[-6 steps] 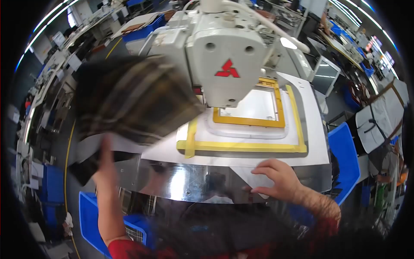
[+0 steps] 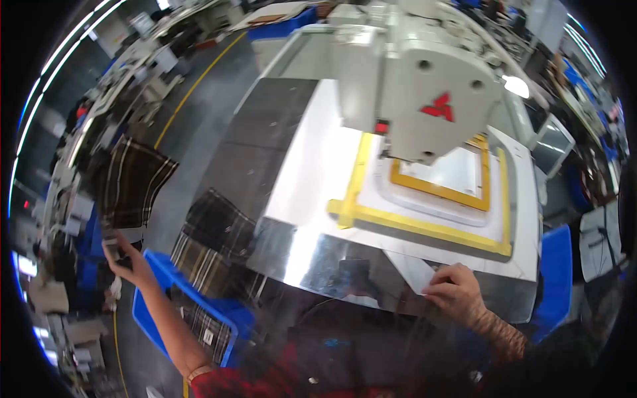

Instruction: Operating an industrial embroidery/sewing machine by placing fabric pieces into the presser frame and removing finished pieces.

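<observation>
My left hand [image 2: 126, 262] reaches far out to the left and grips the lower edge of a dark plaid fabric piece [image 2: 133, 182] hanging over the floor. My right hand [image 2: 454, 292] rests on the front edge of the shiny metal table [image 2: 292, 199], fingers pinching the corner of a thin clear sheet [image 2: 415, 272]. Behind it lies a yellow rectangular clamp frame [image 2: 424, 229] on a white plate, under the head of a large white sewing machine [image 2: 418, 86].
A blue bin [image 2: 172, 298] holding more plaid fabric pieces [image 2: 212, 252] stands below the table's left front. A yellow floor line [image 2: 192, 86] runs off to the back left. A blue chair or bin [image 2: 554, 278] is at the right, with other workstations around.
The plaid fabric piece has moved off the table to the far left with my left hand. The view has swung left. My right hand stays at the table's front edge.
</observation>
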A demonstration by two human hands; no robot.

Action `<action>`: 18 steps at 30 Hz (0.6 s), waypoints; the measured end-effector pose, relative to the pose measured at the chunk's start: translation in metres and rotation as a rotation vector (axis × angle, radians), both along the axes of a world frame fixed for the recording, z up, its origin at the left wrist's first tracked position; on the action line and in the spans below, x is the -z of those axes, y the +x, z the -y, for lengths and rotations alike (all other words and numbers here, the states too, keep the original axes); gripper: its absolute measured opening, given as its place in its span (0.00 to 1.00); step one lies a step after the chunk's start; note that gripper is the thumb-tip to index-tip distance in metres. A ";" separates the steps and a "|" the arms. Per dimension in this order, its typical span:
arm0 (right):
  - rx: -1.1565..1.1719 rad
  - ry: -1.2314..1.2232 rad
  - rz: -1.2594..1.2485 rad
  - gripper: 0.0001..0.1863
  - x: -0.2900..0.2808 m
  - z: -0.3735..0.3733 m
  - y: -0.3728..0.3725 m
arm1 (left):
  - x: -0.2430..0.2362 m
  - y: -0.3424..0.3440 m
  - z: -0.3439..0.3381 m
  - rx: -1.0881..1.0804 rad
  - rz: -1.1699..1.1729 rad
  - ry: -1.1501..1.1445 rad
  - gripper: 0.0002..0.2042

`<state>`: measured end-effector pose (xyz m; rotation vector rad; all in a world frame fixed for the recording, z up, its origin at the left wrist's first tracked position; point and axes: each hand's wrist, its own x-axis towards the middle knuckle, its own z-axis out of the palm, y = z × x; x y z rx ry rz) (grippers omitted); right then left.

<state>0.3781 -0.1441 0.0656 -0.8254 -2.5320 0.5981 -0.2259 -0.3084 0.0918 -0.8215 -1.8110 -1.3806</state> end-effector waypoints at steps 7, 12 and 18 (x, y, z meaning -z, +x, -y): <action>0.011 -0.112 -0.139 0.10 -0.013 -0.008 -0.013 | 0.104 0.011 0.143 -0.502 0.047 -0.596 0.20; -0.071 -0.120 -0.089 0.10 -0.060 -0.033 -0.034 | 0.181 0.009 0.199 -0.242 0.886 -1.341 0.36; -0.106 -0.216 -0.179 0.10 -0.101 -0.060 -0.050 | 0.007 0.097 -0.008 0.283 0.374 -0.525 0.09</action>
